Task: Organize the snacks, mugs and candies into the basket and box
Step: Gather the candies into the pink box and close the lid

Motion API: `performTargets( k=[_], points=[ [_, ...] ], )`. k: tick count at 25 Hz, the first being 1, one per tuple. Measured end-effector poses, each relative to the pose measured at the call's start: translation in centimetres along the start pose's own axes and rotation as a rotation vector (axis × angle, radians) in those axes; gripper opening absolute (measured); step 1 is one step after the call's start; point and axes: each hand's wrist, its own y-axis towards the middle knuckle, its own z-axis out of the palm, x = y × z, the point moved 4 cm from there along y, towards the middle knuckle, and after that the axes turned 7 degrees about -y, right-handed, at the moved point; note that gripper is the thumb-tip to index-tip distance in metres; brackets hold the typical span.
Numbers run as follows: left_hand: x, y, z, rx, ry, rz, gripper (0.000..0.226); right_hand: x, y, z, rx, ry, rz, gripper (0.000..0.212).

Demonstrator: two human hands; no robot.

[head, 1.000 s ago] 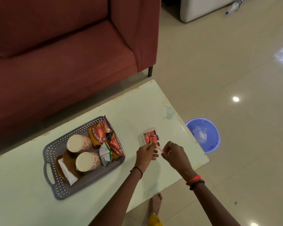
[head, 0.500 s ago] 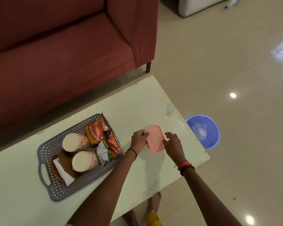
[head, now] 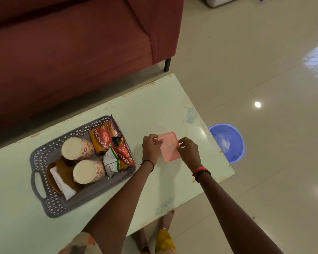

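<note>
You see a dark red sofa (head: 72,52) behind the pale green counter (head: 154,107). One black sofa leg (head: 167,64) stands on the shiny cream floor (head: 246,70). A blue tub (head: 228,143) sits on the floor just beside the counter's right end. Some paint is worn off the counter top. A white thing (head: 220,1) shows at the top edge.
</note>
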Motion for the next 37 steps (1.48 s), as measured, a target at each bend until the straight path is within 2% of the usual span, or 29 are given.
performTargets(
  k=[5,12,16,18,22,24,28,33,37],
  points=[
    [0.6,0.4,-0.6,0.01,0.003,-0.029,0.044,0.0,0.4,0.3,0.005,-0.002,0.048,0.021],
    [1.8,-0.7,0.1,0.09,0.012,-0.092,0.041,-0.5,0.7,0.5,-0.023,0.037,0.097,0.022],
    [1.1,-1.8,0.4,0.097,0.062,0.019,0.056,0.1,0.4,0.7,-0.022,-0.102,-0.005,0.048],
    [0.7,-2.2,0.5,0.127,0.197,0.105,0.056,0.8,0.3,0.7,-0.052,-0.24,-0.109,0.059],
    [0.4,-2.8,0.6,0.093,0.621,0.338,0.066,1.5,0.5,0.9,-0.029,-0.409,-0.206,0.063],
    [0.6,-3.3,1.1,0.138,0.764,0.43,0.075,1.6,0.9,1.0,0.069,-0.49,-0.213,0.069],
    [1.5,-3.6,1.9,0.264,0.934,0.421,0.092,1.1,1.0,1.0,0.279,-0.644,-0.194,0.106],
    [0.3,-3.2,1.6,0.209,0.946,0.436,0.072,1.4,1.7,0.1,0.287,-0.688,-0.211,0.098],
    [-0.1,-3.1,1.4,0.197,0.968,0.435,0.071,2.1,1.8,-0.3,0.225,-0.817,-0.257,0.085]
  ],
)
